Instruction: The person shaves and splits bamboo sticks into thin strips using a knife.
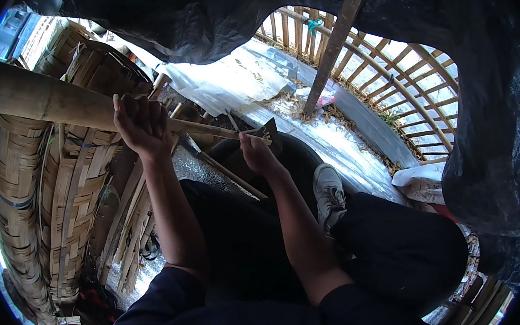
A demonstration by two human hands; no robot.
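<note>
A long bamboo pole [49, 98] comes in from the left, broad there and narrowing toward the middle. My left hand [143, 127] is wrapped around it, fingers closed over the top. At the thin, frayed-looking end, my right hand [257, 154] is closed with its thumb against the bamboo. Right behind that end stands a dark, pointed, flat piece [271, 134]; whether my right hand touches it, I cannot tell. Below the hands is a round dark tub [307, 157], partly hidden by my arm. A thin stick [231, 175] slants under the pole.
Tall woven bamboo rolls [15, 203] stand at my left, with loose bamboo strips [132, 241] beside them. A dark upright post [332, 54] rises ahead before a curved bamboo lattice [397, 75]. Black plastic sheeting [492, 121] hangs overhead and right. My shoe [329, 193] is beside the tub.
</note>
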